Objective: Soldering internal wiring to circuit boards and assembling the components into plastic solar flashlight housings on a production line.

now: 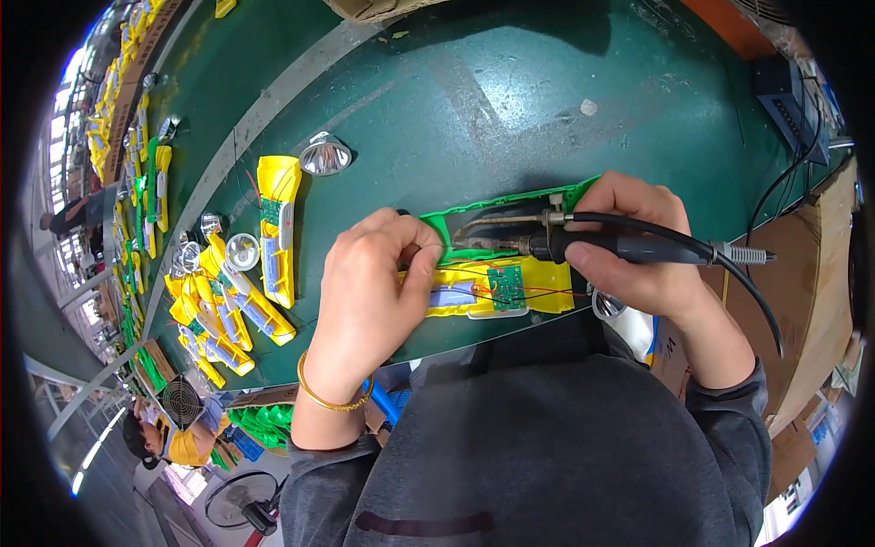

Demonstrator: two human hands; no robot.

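We see our right hand [638, 246] wrapped around the black handle of a soldering iron [583, 242], fingers closed firmly on it, its metal tip pointing left toward the open yellow flashlight body [492, 296] lying at the near edge of the green worktop [474, 100]. That body's long axis runs left to right, straight across in front of us, and the small green circuit board [504, 284] sits in its middle — just below the iron's tip, close but whether touching we cannot tell. Our left hand [369, 292] rests on the body's left end, fingers pinched together on what looks like a thin wire, though it is too small to be sure. A green tray [510, 214] lies just behind the body — the right hand is nearer the board.
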